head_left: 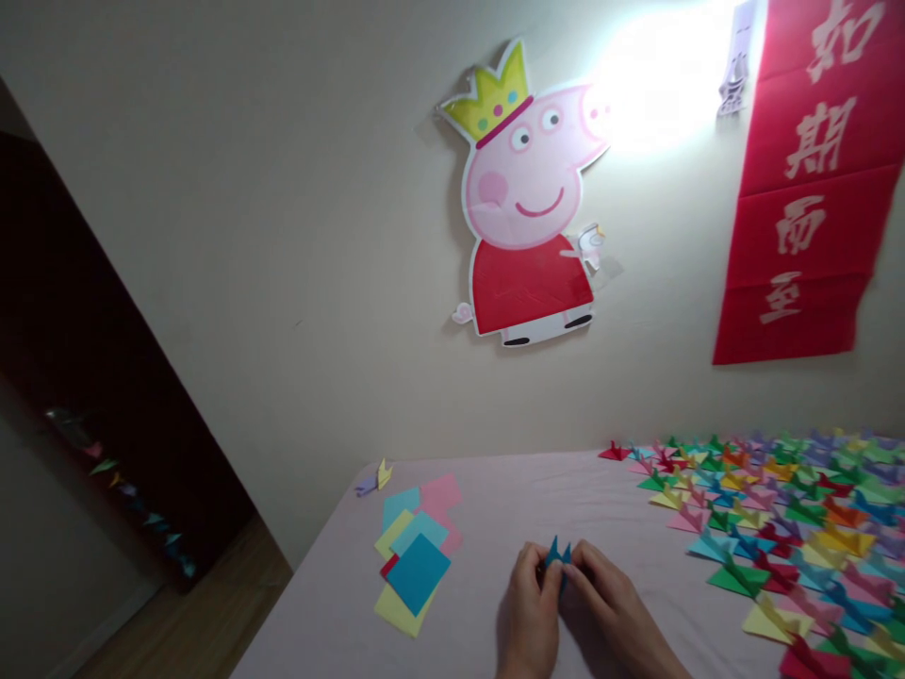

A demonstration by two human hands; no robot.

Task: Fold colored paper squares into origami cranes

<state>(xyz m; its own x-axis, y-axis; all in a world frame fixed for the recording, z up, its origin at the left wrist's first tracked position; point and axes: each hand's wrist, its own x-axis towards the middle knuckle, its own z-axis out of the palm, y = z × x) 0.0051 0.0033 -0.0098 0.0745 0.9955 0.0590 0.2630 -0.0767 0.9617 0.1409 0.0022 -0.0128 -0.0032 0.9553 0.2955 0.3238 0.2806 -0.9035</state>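
Note:
Low in the middle of the view, my left hand (532, 604) and my right hand (614, 594) meet over the pink table (487, 490). Both pinch a small blue folded paper piece (557, 553) between their fingertips, its two points sticking up. A loose pile of coloured paper squares (416, 558), with a blue square on top, lies to the left of my hands. To the right, rows of several finished folded paper shapes (784, 519) in many colours cover the table.
One small yellow and purple folded shape (376, 477) sits alone at the table's far left corner. A cartoon pig cutout (527, 198) and a red banner (806, 179) hang on the wall behind. At left, a dark doorway (85, 377) and wooden floor (190, 622).

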